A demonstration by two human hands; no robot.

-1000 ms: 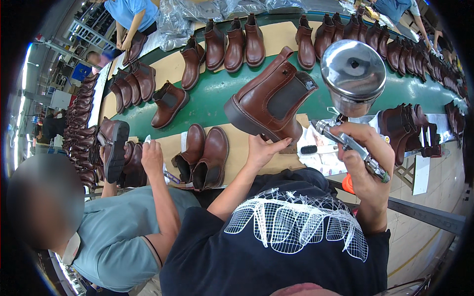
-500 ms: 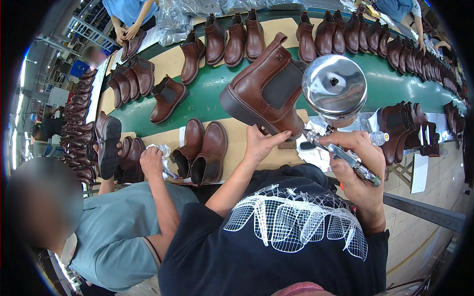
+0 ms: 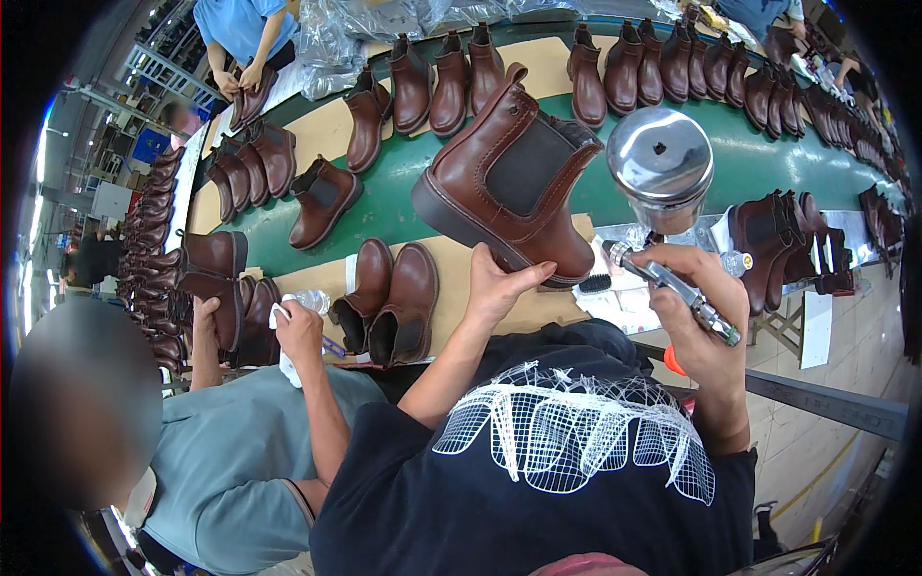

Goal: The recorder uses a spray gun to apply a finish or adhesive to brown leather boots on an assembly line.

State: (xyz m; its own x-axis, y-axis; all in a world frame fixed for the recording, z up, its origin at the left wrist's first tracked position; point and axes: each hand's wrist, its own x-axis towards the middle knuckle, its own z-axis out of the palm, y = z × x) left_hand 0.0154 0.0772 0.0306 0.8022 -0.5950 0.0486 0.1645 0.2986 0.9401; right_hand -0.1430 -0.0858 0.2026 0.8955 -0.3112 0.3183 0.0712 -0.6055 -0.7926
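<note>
So the boot (image 3: pixel 523 182) is up in the air mid-frame, tilted, toe toward the lower right and opening toward the upper right. Left hand (image 3: pixel 499 288) has it gripped from underneath, around the front of the sole. Right hand (image 3: pixel 709 288), right of centre, is wrapped around a spray gun (image 3: pixel 680 290) with a shiny metal cup (image 3: pixel 660 156) on top. The nozzle sits just beside the toe, not touching. Can't tell if anything's coming out.

My guess is this is the spraying step on 1 boot. Next move probably calls for holding that small gap and turning the boot with the left wrist so the gun gets even coverage, without knocking the leather.

There's a black-bristled brush (image 3: pixel 595 284) below the toe, and 2 more boots (image 3: pixel 405 302) stand left of centre.
</note>
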